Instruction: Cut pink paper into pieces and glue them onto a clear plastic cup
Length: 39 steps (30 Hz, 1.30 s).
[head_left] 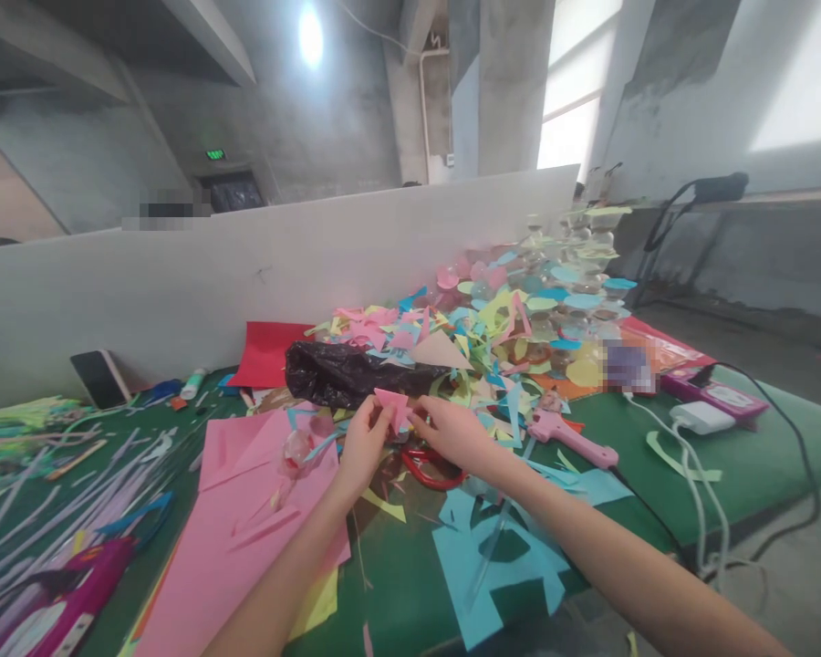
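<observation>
Work appears to be running midway: beyond the right hand (448,436), clear rounded pieces topped with coloured paper discs (581,300) are piling up, while a cut-up blue sheet (483,566) is lying nearer the wearer. Large pink sheets (205,547) are spreading beside the left hand (369,438), seemingly leaving more paper to use. The small pink paper piece (391,399) is sitting between the hands, unfinished by the look of it. The left hand is pinching it between thumb and fingers; the right, its fingers part-curled, is meeting its edge, though whether it is gripping cannot be told. A red loop handle (434,485) is resting just below the right hand on the green counter (403,584).
</observation>
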{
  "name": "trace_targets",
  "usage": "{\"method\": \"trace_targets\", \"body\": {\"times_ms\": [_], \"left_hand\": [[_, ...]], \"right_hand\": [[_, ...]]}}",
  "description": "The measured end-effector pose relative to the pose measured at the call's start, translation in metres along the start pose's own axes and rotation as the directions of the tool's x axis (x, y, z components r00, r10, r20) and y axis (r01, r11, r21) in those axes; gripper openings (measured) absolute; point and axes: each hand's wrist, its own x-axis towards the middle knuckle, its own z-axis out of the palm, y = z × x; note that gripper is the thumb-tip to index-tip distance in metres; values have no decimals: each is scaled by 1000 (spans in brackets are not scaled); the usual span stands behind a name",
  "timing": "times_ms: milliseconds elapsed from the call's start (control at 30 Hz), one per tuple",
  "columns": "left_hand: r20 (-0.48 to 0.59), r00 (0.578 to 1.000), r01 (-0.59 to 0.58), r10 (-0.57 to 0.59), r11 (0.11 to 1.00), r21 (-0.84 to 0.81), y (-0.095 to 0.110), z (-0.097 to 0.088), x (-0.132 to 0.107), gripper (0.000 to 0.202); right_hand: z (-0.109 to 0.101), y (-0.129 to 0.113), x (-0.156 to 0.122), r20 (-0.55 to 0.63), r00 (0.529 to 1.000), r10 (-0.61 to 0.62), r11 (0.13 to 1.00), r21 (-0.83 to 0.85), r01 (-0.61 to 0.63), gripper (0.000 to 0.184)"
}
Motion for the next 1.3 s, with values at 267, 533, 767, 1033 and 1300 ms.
{"method": "trace_targets", "body": {"times_ms": [267,533,767,1033,1300], "left_hand": [[-102,992,68,-74,996,-65,-23,-7,8,21],[-209,974,64,-86,992,-111,-23,-12,10,23],[-285,958,-20,-31,984,-175,-3,-16,7,20],[-416,902,-176,116,979,-108,6,-19,7,16],[-462,884,-101,75,994,-31,0,-22,9,19]], "right_hand": [[-5,3,-17,222,973,-65,894,-420,156,39],[-2,0,-16,216,974,-67,899,-410,153,29],[-3,-4,-13,102,994,38,955,-295,-6,29],[-3,-1,-9,128,971,203,960,170,-223,30],[-6,-3,-11,231,954,190,874,403,-271,41]]}}
